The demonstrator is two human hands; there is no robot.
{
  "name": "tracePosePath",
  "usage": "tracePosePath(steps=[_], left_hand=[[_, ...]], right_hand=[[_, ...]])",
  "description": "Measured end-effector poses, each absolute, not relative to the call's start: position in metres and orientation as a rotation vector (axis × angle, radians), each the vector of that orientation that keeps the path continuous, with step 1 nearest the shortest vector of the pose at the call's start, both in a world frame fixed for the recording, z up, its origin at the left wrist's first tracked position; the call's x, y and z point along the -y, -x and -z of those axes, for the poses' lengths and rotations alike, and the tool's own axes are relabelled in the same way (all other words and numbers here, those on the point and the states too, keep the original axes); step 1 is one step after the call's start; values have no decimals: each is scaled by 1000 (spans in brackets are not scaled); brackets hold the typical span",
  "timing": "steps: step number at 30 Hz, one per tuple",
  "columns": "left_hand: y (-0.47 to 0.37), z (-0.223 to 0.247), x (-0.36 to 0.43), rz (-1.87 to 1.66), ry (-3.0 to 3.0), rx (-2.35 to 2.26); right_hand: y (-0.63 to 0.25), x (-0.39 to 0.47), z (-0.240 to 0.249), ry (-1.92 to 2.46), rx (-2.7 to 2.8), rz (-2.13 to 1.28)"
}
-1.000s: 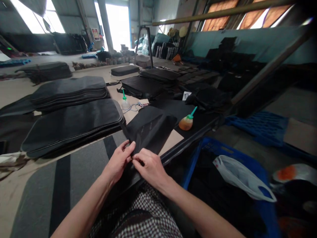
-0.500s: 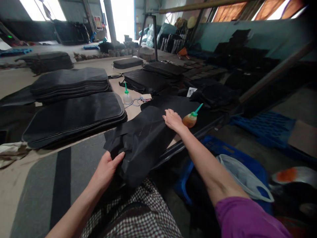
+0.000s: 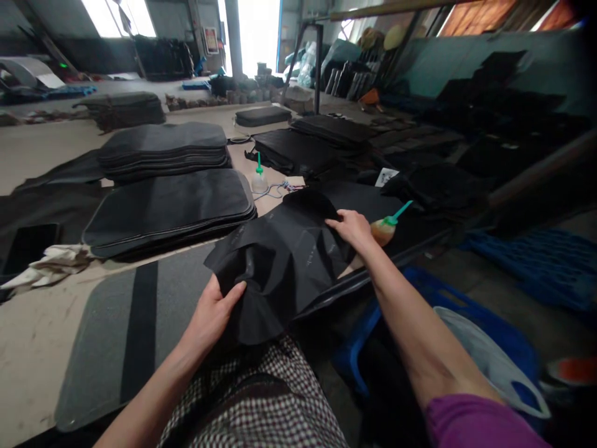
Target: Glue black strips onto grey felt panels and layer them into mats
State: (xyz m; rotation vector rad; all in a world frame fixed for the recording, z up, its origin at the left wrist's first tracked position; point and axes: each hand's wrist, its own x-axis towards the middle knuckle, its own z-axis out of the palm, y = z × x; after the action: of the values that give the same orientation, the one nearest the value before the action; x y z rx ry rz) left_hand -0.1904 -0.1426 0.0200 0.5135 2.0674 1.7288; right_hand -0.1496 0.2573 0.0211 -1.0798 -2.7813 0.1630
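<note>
A thin black sheet (image 3: 298, 255), fabric-like and creased, hangs over the table's front edge towards the checked cloth on my lap. My left hand (image 3: 219, 305) is closed on its near left edge, thumb on top and fingers hidden beneath. At the sheet's right edge, my right hand (image 3: 352, 227) pinches the material between thumb and fingers. Just beyond that hand, a squeeze bottle (image 3: 383, 231) of amber liquid with a green nozzle leans on the black material. A grey panel (image 3: 180, 295) with a black stripe lies left of the sheet.
Stacks of black panels (image 3: 168, 208) cover the table's left and middle. A second green-nozzled bottle (image 3: 259, 179) stands beside a cord (image 3: 275, 189). A crumpled pale cloth (image 3: 51, 267) lies near a dark phone-like slab (image 3: 32, 242). Below right is a blue crate (image 3: 420, 280) with a plastic bag (image 3: 489, 354).
The view has turned left, so everything sits further right. The sheet's far edge has lifted and curled, with more folds showing. My right hand's fingers have closed on its edge.
</note>
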Motion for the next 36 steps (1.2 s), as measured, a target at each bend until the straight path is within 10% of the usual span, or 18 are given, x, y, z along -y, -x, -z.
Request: tracePosePath(steps=[6, 14, 36], left_hand=[[177, -32, 143, -1678, -596, -1992], [160, -37, 131, -1589, -714, -2024], [157, -33, 148, -1577, -632, -1940]], right_hand=[[98, -231, -45, 943, 2633, 130], [107, -114, -48, -264, 2538, -151], [20, -138, -31, 112, 2195, -581]])
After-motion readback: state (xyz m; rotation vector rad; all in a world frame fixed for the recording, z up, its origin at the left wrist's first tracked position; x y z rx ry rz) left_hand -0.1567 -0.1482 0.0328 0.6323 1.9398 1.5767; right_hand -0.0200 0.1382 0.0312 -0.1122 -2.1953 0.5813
